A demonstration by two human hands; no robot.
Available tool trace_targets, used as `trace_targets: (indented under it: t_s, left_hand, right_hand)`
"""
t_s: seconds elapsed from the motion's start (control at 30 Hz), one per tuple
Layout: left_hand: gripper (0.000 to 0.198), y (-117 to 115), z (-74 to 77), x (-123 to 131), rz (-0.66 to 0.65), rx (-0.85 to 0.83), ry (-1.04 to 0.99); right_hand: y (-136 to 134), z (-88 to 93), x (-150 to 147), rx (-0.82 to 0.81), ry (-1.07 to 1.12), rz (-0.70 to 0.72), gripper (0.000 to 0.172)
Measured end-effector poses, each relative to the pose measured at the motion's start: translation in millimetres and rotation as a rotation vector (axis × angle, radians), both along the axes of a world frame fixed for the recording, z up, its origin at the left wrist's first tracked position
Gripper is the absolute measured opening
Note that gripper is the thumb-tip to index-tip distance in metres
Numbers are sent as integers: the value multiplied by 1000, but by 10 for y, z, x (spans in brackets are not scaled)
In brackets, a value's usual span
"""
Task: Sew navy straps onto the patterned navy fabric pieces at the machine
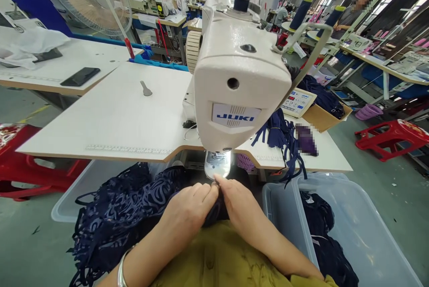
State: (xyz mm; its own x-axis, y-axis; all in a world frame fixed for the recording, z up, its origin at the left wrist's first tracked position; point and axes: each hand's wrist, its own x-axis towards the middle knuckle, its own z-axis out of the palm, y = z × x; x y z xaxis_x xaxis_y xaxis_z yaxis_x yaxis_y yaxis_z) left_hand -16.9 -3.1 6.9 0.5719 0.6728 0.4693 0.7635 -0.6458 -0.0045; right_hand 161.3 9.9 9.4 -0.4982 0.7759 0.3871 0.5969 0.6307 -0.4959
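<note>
- Just below the Juki sewing machine (pixel 234 81), left hand (pixel 191 208) and right hand (pixel 239 208) pinch navy lace fabric (pixel 134 206), fingers closed on it.
- Feeding it onward likely calls for aligned edges.

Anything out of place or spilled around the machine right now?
The navy strips beside the sewing machine spill over the table edge, ends dangling above the clear bin. Nothing else stands out; left hand and right hand pinch the dark fabric under the machine head.
</note>
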Motion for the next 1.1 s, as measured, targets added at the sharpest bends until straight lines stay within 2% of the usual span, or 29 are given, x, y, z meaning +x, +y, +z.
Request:
trace_targets:
  t_s: [0.1,0.17,0.23,0.33,0.43,0.53,0.63,0.73,0.83,0.97,1.03,1.1]
  left_hand:
    - [14,0,-1,7,-16,-22,14]
    - [13,8,8,15,-33,-52,-3]
    - [13,18,12,29,-26,-62,-40]
    - [10,23,-12,65,16,-49,-111]
    - [20,12,-77,104,64,-44,-155]
    - [23,-4,-150,107,70,-78,-181]
    - [16,-8,-168,59,39,-107,-184]
    - [20,3,-101,-4,54,-160,-194]
    - [24,23,-1,-41,66,-347,-206]
    - [26,58,52,-38,47,-601,-140]
    - [26,87,23,-42,42,-613,-87]
    - [24,127,-37,-66,39,-550,-70]
  right_hand:
    - [23,64,99,-205,55,30,38]
    - [35,85,145,-263,98,57,30]
    - [40,77,156,-270,168,23,22]
    - [38,22,100,-238,301,-135,13]
    - [43,-49,8,-228,409,-275,12]
    - [66,-95,-37,-249,425,-281,14]
    - [95,-97,13,-228,389,-183,16]
    - [101,-54,118,-168,253,-28,17]
    - [65,1,188,-93,7,75,18]
    - [-21,-11,181,21,-260,77,17]
    - [-41,-66,179,0,-272,69,18]
    - [-27,-140,198,-81,-190,38,19]
